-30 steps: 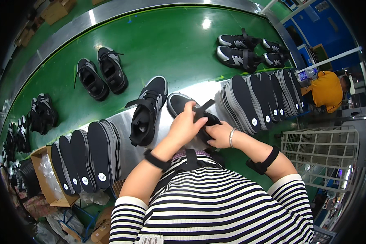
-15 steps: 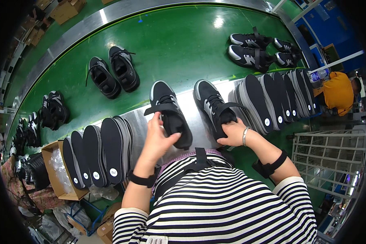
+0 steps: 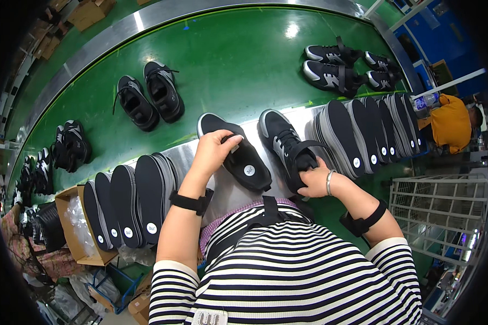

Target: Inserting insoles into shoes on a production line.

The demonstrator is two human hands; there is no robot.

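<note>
Two black shoes with silver toes stand side by side at the metal edge before me. My left hand (image 3: 211, 154) pinches the tongue of the left shoe (image 3: 260, 176) and holds it up toward the toe. Inside that shoe a black insole (image 3: 243, 162) with a round white sticker at its heel shows. My right hand (image 3: 315, 181) is closed on the collar of the right shoe (image 3: 277, 130), near its heel; some of its fingers are hidden. A loose strap loops over the right shoe's opening.
Stacks of black insoles (image 3: 149, 189) stand to the left, and more insoles (image 3: 339, 130) to the right. A carton (image 3: 73, 246) holds clear plastic. Shoe pairs (image 3: 165, 92) rest on the green surface. A metal rack (image 3: 434, 211) and a person in yellow (image 3: 451, 124) are at right.
My left hand has moved up and closed on the left shoe's tongue, pulling it open. That shoe has turned slightly, exposing the insole. My right hand stays at the right shoe.
</note>
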